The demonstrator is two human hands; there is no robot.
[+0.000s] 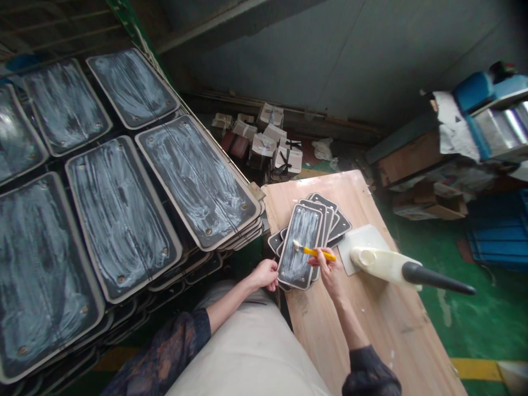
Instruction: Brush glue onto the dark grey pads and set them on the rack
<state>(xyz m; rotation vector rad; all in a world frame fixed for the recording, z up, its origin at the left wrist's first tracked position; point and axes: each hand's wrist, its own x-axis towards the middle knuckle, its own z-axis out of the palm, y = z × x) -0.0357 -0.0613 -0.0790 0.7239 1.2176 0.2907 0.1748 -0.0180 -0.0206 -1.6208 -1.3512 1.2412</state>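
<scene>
A stack of dark rectangular panels (300,246) with pale rims lies fanned out on a wooden table (371,324). My right hand (325,264) is closed on a yellow-handled brush (315,252), its bristles resting on the top panel, which is streaked with white glue. My left hand (266,273) grips the near left edge of that top panel, fingers curled. A cream ladle-like scoop with a black handle (396,267) lies on a white sheet just right of the stack.
Many larger glue-streaked panels (124,214) are stacked in overlapping piles to the left. Small boxes (268,143) sit on the floor beyond the table. Cardboard boxes and blue crates (495,231) stand at right on a green floor.
</scene>
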